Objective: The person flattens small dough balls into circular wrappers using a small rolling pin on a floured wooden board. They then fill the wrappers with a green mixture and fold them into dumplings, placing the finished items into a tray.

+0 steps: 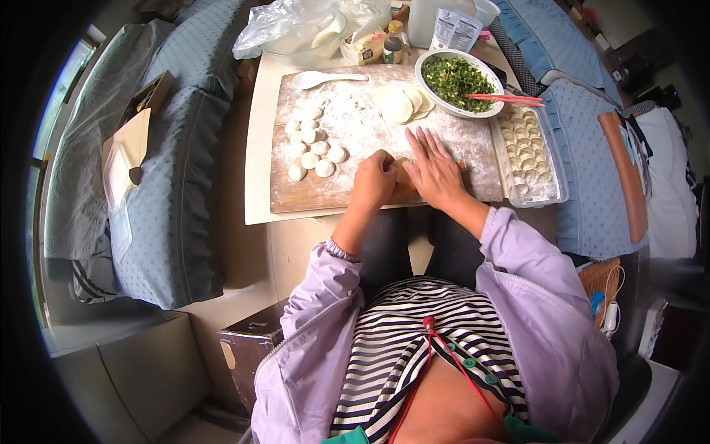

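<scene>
On a floured wooden board (pixel 310 197), my left hand (pixel 375 176) has its fingers curled in. What lies inside them is hidden. My right hand (pixel 434 166) is spread flat, fingers straight, over what looks like a wooden rolling pin (pixel 403 180); most of it is covered by the palm. Several small flattened dough pieces (pixel 319 147) lie left of my hands. Beyond my fingertips rests an overlapping stack of round dough wrappers (pixel 400 104). A white bowl of chopped green filling (pixel 457 83) stands at the board's far right corner, with red chopsticks (pixel 506 99) across its rim.
A clear plastic container of folded dumplings (pixel 526 147) stands right of the board. A white spoon (pixel 327 79) lies at its far edge. Behind are a glass bowl (pixel 310 47) with plastic bags, seasoning bottles (pixel 394 44) and a pouch (pixel 456 30). Blue-covered sofas (pixel 166 183) flank the table.
</scene>
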The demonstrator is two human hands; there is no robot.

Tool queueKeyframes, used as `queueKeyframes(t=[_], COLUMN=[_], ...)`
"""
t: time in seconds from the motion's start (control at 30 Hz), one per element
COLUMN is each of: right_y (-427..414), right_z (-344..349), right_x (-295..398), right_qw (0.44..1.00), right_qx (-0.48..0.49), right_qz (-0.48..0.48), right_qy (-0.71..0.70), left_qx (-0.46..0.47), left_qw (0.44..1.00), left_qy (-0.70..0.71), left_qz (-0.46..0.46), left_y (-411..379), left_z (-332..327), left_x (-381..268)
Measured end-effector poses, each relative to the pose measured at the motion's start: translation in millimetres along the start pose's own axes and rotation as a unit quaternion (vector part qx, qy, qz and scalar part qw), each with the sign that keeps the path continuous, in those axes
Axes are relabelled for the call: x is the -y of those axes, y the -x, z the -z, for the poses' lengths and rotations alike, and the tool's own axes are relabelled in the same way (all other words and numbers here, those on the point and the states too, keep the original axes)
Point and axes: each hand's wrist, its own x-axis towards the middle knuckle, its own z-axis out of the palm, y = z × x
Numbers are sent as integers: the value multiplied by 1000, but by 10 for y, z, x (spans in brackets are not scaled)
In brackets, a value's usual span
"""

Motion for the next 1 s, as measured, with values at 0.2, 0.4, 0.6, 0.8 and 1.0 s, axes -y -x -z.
queueKeyframes(t=[0.2, 0.4, 0.6, 0.8, 1.0], right_y=[-660, -184, -259, -575, 9], right_z=[-206, -94, -108, -197, -12], right_x=[-122, -57, 22, -44, 75], right_qw=[997, 1000, 1000, 998, 998], right_qx=[-66, -4, 0, -46, 27], right_qz=[-14, 20, -3, -2, 54], right_qy=[-44, -22, 7, -37, -12], left_qx=[70, 24, 26, 99, 6], left_qw=[983, 997, 995, 979, 999], left_qy=[-160, -63, -96, -167, -5], left_qz=[59, 45, 21, 59, 54], left_y=[-300, -110, -14, -280, 16], left_z=[43, 105, 72, 206, 165], left_x=[-154, 10, -53, -140, -78])
